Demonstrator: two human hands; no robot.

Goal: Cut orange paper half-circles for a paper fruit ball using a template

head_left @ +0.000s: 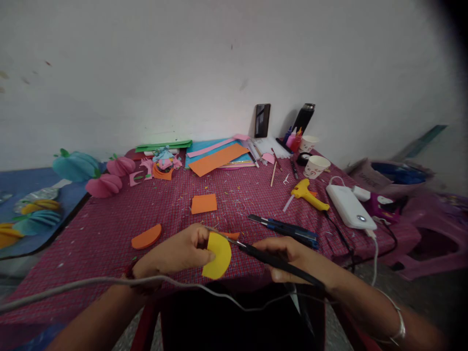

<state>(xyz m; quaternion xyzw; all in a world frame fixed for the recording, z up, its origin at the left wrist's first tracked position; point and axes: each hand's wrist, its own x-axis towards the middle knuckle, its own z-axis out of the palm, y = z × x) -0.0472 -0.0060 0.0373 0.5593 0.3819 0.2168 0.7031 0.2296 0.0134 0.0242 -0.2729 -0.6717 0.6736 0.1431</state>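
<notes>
My left hand (195,248) pinches a folded yellow paper half-circle (219,258) between thumb and fingers, just above the table's front edge. From the right, my right hand (292,261) grips black-handled scissors (270,260), seen edge-on. Their thin metal blades lie along the upper edge of the yellow paper, reaching towards my left fingers; whether they are parted I cannot tell. Behind the blades shows a strip of orange paper (231,235). An orange half-circle (146,237) lies left of my left hand, and an orange paper rectangle (204,204) farther back.
A blue utility knife (285,229), a yellow glue gun (309,194) and a white power bank (351,207) lie at right. Paper cups (316,166) stand behind. Pink paper pumpkins (104,186) sit at left. A pale cable (164,279) crosses before my forearms.
</notes>
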